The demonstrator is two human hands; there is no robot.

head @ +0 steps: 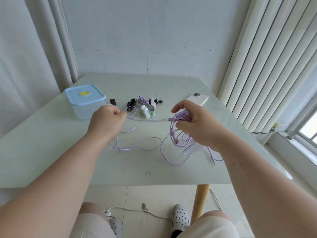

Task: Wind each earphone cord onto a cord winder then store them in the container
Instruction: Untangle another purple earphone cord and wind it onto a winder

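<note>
Left hand (107,118) pinches purple earphone cord (149,120) — drawn taut to right hand (192,123), gripping bundled cord and purple winder (184,113); container (85,102) just beyond left hand.

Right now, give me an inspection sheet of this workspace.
Surface: pale glossy table.
Job's things: purple earphone cords loose and tangled; cord winders heaped at the back; container back left, blue lid on.
Clutter: phone face down, back right.
Grips: left hand pinches a cord strand; right hand holds a cord bundle.
Cables: white cable on the floor under the table.
Surroundings: curtain left, blinds right, window far right.
</note>
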